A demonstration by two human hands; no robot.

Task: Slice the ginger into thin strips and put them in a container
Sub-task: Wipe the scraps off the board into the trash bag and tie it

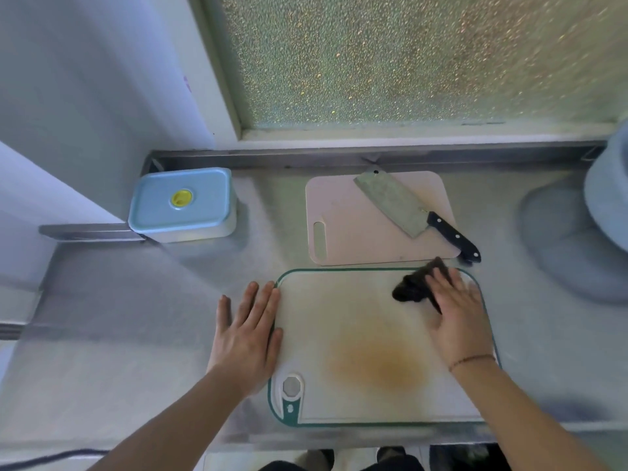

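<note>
No ginger in sight, so it's likely cleanup or prep. The lidded pale-blue rectangular plastic container (183, 202) sits at ten o'clock from the white teal-rimmed cutting board (356, 341), well away from both hands. The right hand (458, 311) presses flat on a dark crumpled cloth (413, 287), probably wiping. The left hand (249, 328), open, steadies the board's edge. The steel cleaver (396, 203) rests on a pink board (343, 229) at twelve.

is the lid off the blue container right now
No, the blue lid with its yellow valve sits closed on the container at the counter's back left.
</note>
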